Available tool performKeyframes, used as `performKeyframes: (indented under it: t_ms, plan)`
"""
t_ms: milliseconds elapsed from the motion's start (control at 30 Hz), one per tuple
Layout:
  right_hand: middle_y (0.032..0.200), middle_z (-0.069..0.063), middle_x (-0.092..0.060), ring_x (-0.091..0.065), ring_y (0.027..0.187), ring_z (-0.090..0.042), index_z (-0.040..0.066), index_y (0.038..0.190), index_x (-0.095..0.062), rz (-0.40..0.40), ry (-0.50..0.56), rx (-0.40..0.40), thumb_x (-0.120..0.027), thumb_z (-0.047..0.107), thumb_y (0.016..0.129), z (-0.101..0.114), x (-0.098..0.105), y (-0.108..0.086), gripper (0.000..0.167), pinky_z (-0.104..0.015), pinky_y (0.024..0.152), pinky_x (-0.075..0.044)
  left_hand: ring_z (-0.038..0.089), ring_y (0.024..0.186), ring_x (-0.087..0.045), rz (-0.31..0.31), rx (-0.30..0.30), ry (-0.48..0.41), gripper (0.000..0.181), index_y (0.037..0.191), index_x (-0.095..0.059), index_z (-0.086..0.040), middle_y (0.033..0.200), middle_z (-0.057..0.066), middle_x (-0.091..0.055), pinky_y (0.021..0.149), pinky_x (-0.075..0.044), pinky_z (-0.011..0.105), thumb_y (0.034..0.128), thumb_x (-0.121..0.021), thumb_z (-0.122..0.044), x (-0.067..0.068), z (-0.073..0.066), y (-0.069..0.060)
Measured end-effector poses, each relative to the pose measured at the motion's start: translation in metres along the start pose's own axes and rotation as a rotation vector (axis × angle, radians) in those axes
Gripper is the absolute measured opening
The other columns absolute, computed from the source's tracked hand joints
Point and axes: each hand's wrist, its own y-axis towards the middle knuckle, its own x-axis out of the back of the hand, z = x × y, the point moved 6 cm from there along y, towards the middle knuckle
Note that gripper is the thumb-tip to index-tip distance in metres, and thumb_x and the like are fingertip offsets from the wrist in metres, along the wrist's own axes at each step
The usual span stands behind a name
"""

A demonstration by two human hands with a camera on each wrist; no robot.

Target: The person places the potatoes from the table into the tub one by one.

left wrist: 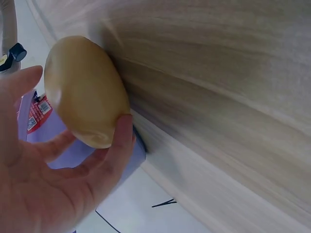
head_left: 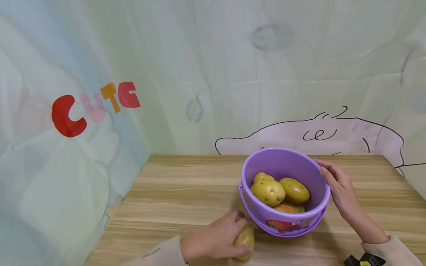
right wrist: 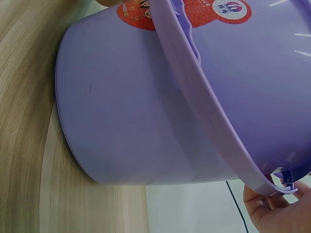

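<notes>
A purple plastic bucket (head_left: pixel 281 162) stands on the wooden table, several yellow-brown potatoes (head_left: pixel 268 193) inside it. Its handle (head_left: pixel 293 233) hangs down at the front, below a red label. My left hand (head_left: pixel 216 235) grips a single potato (head_left: pixel 245 240) beside the bucket's front left, low over the table. In the left wrist view, thumb and fingers lie around that potato (left wrist: pixel 85 92), with the bucket behind. At the bucket's right rim, by the handle's hinge, my right hand (head_left: pixel 342 190) holds on, its fingers partly hidden behind the rim.
The wood-grain table (head_left: pixel 173 192) extends left and right of the bucket. Printed cloth (head_left: pixel 166 55) forms the back and left walls, with colourful letters on the left. A black strapped device (head_left: pixel 365 260) sits at the right wrist.
</notes>
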Motion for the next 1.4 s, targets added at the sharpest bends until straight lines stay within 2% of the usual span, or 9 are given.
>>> performKeyframes:
  t_ms: [267, 633, 967, 1200, 1400]
  plan:
    - [0.119, 0.012, -0.065, -0.062, 0.101, -0.004, -0.007, 0.134, -0.055, 0.005, 0.039, 0.002, -0.043, 0.011, 0.107, 0.000, 0.000, 0.000, 0.035, -0.014, 0.080, -0.050, 0.011, 0.100, -0.052, -0.020, -0.027, 0.048, 0.064, 0.134, -0.057, -0.014, 0.116, 0.006, -0.052, 0.079, -0.046, 0.017, 0.0861, -0.070, -0.054, -0.002, -0.003, 0.002]
    - [0.117, 0.013, -0.065, -0.062, 0.100, -0.004, -0.007, 0.134, -0.054, 0.003, 0.034, -0.008, -0.043, 0.013, 0.107, 0.000, 0.000, 0.000, 0.035, -0.015, 0.079, -0.051, 0.009, 0.096, -0.052, -0.041, -0.053, 0.059, 0.071, 0.135, -0.054, -0.013, 0.115, 0.007, -0.053, 0.075, -0.045, 0.014, 0.0799, -0.077, -0.052, -0.004, -0.003, 0.003]
    - [0.119, 0.015, -0.063, -0.061, 0.102, -0.002, -0.009, 0.135, -0.053, 0.011, 0.002, -0.006, -0.042, 0.013, 0.108, 0.001, 0.000, -0.001, 0.037, -0.014, 0.080, -0.050, 0.007, 0.095, -0.051, -0.023, -0.003, -0.029, 0.072, 0.132, -0.056, -0.011, 0.115, 0.007, -0.054, 0.077, -0.044, 0.014, 0.0766, -0.081, -0.049, -0.004, 0.001, 0.003]
    - [0.119, 0.015, -0.064, -0.061, 0.101, -0.003, -0.008, 0.135, -0.053, 0.011, 0.013, -0.008, -0.042, 0.013, 0.108, 0.000, 0.000, 0.000, 0.036, -0.014, 0.080, -0.050, 0.006, 0.093, -0.051, -0.007, 0.040, -0.090, 0.071, 0.133, -0.057, -0.012, 0.115, 0.004, -0.054, 0.079, -0.045, 0.016, 0.0761, -0.081, -0.048, 0.002, 0.006, 0.001]
    - [0.119, 0.013, -0.064, -0.061, 0.102, -0.004, -0.007, 0.135, -0.054, 0.013, 0.047, -0.013, -0.043, 0.013, 0.107, -0.001, 0.000, -0.001, 0.035, -0.014, 0.080, -0.050, 0.004, 0.089, -0.051, 0.000, 0.069, -0.121, 0.069, 0.130, -0.058, -0.013, 0.113, 0.002, -0.054, 0.075, -0.045, 0.015, 0.0752, -0.081, -0.048, 0.007, 0.012, 0.000]
